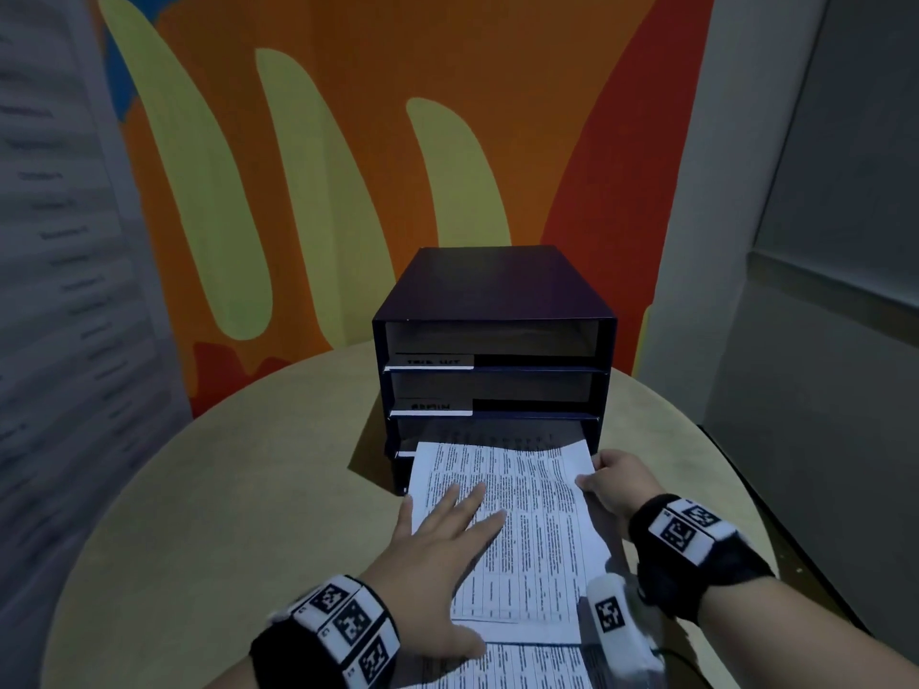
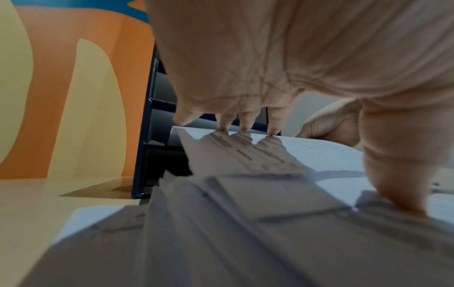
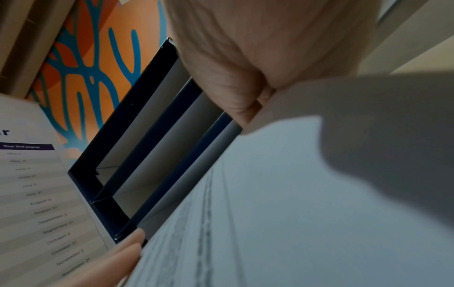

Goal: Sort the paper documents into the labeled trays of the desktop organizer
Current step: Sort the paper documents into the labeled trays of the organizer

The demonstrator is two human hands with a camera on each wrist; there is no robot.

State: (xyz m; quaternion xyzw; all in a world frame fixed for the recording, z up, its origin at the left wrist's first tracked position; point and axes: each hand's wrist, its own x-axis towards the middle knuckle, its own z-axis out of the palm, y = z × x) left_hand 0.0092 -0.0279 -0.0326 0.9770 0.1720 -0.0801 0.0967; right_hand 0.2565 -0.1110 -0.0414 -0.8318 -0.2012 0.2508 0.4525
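A dark blue three-tray organizer [image 1: 492,310] stands on the round table, with white labels on its upper two trays. A printed sheet [image 1: 527,514] lies with its far end in the mouth of the bottom tray. My left hand [image 1: 447,534] rests flat on the sheet's left half, fingers straight; the left wrist view shows the fingertips [image 2: 243,128] pressing the paper [image 2: 307,155]. My right hand [image 1: 616,482] pinches the sheet's right edge near the tray. In the right wrist view the sheet [image 3: 282,194] runs toward the organizer [image 3: 137,126]. More printed papers [image 1: 512,663] lie under it.
The beige round table [image 1: 248,489] stretches left and right of the organizer. An orange and yellow patterned wall [image 1: 348,166] rises behind. A printed banner [image 1: 64,266] hangs at the left, a grey wall [image 1: 820,290] at the right.
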